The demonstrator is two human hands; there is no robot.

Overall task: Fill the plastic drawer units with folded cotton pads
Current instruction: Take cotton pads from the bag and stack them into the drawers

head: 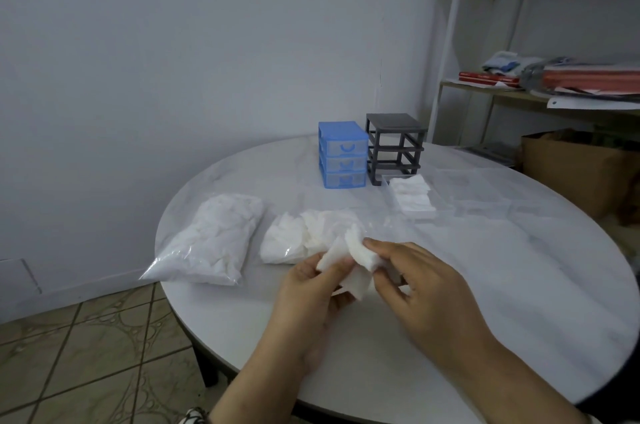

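Both hands were raised just over the near part of the desk point(467, 267); the left hand point(311, 288) and the right hand point(420, 280) each pinched one white cotton pad point(353, 261) between them. It looked soft and crumpled, half folded, in front of an open bag of pads point(298, 240).

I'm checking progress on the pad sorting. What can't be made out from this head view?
- Blue drawer unit: its drawers are closed and small in the head view, so their contents can't be told.
- Cotton pad: partly covered by the left hand and right hand, so its fold state is unclear.
- Clear drawer with folded pads: the count is too small to read.
- Other clear trays: faint against the table; contents unclear.
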